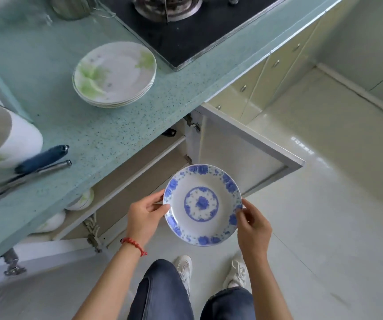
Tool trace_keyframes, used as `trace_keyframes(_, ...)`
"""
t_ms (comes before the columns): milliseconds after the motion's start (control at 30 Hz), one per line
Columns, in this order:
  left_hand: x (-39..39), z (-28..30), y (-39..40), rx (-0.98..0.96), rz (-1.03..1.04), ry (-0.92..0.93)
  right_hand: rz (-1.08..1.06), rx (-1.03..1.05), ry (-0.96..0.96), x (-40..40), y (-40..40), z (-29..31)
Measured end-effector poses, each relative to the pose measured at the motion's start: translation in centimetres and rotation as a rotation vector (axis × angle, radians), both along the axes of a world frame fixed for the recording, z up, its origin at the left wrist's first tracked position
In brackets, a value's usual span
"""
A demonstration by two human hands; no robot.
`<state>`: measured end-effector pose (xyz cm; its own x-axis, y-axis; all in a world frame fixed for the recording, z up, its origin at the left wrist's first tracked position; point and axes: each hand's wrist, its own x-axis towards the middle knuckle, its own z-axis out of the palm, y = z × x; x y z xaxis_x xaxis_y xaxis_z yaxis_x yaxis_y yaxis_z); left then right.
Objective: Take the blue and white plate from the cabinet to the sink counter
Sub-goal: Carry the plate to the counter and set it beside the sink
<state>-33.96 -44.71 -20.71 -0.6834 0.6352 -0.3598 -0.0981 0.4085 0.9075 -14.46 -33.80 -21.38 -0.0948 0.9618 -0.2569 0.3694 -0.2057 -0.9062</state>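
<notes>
Blue and white plate (202, 205): held level over the floor, out of the open cabinet (139, 181), rim pinched between left hand (145, 215) and right hand (251, 224) fingers. To be kept flat, lifted above the tabletop (89, 132) edge, set on bare surface beside the stacked plates (114, 75).

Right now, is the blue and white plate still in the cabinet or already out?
Out. Both the left hand and right hand hold the blue and white plate by its rim above the floor, in front of the open cabinet door.
</notes>
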Motion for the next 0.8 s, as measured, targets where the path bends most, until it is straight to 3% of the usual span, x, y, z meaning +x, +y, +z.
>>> trace_keyframes(233,6.6,3.5,1.9,0.014,-0.129,-0.021,-0.162,0.02,0.021,8.3,-1.7,3.8)
trace_keyframes(800,32.0,7.8,10.8,0.097,-0.53,-0.06,-0.523,0.138,-0.132,34.8,-1.5,8.9)
